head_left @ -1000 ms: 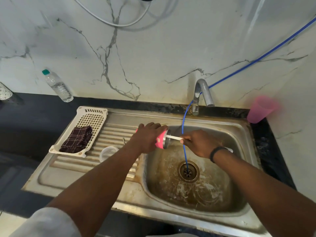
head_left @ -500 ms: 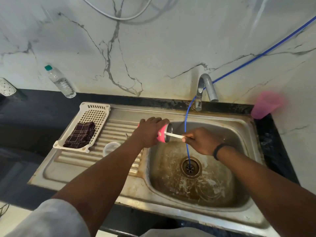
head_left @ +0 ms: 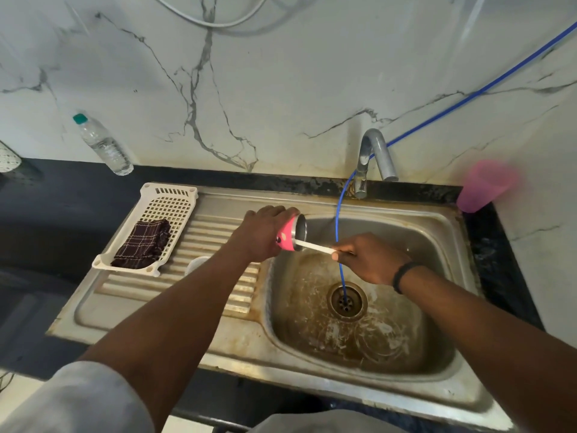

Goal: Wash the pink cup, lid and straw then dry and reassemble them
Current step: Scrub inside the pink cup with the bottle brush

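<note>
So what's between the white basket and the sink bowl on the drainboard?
In the head view, the left forearm crosses that stretch, partly hiding a clear lid on the ribbed drainboard between white basket and sink bowl.

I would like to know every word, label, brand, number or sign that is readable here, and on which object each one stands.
No text can be read anywhere in this view.
Clear plastic water bottle with a green cap: any label is too blurred to read.
Pink metal-lined cup held sideways over the steel sink: only pale marks, no letters.
Blurred pink plastic tumbler: no print visible.
</note>
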